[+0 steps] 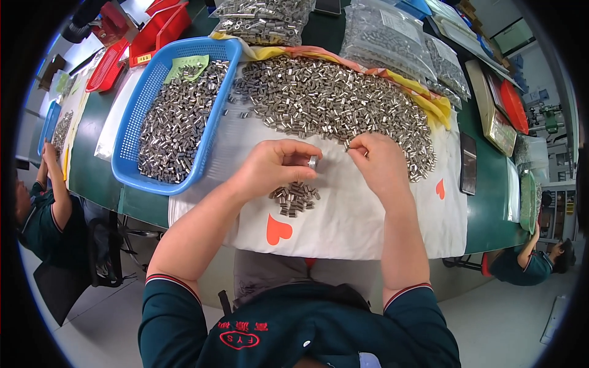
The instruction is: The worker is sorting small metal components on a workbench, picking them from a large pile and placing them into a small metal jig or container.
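Between the thumb and fingers of my left hand [270,164] is a small round silver metal piece [313,162], its end turned toward my right hand; whether it is a ring or a solid plug I cannot make out. My right hand [381,162] is closed in a pinch at the near edge of a wide heap of short metal cylinders [331,92]. A tiny metal cylinder [348,147] shows at its fingertips, mostly hidden. Below my left hand, a small separate pile of the same cylinders [294,199] lies on the white cloth [350,227], which has orange hearts.
To the left stands a blue perforated basket [119,147] of cylinders with a green slip. Bags of metal parts [386,40] line the back, behind yellow-orange fabric [438,110]. A phone [468,164] lies at right; red bins [156,34] stand back left. Other people work on both sides.
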A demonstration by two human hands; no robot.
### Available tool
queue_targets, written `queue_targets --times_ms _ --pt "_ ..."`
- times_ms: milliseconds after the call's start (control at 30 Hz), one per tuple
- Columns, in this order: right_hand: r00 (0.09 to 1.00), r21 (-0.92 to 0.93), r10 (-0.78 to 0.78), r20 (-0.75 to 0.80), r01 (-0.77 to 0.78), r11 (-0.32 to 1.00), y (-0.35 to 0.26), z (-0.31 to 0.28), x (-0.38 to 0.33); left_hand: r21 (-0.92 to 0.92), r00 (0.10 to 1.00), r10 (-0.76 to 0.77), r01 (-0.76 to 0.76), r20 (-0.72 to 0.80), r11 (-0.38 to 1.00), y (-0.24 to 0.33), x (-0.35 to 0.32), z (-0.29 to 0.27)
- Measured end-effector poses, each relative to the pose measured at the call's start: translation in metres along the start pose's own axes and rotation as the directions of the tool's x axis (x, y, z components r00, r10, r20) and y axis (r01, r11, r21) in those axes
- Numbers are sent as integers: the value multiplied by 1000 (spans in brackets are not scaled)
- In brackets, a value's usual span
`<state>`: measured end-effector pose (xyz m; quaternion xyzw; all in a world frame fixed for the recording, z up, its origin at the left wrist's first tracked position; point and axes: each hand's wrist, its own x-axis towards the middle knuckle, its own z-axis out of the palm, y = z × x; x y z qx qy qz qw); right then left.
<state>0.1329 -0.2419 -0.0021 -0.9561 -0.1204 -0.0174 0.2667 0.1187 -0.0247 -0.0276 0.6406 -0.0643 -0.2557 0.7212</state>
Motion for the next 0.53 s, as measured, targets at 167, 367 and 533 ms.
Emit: queue_targets --times_ms 167,367,533 --pt "999 -111 -54 -7 52 992 3 13 0 40 1000 -10 10 18 999 0 0 0" --pt "993 -157 -113 -28 108 982 2 18 -1 26 1000 6 -6 21 1000 -1 1 0" --pt "987 486 8 160 -85 870 -21 7 -4 -25 998 57 -57 12 998 -4 3 -3"
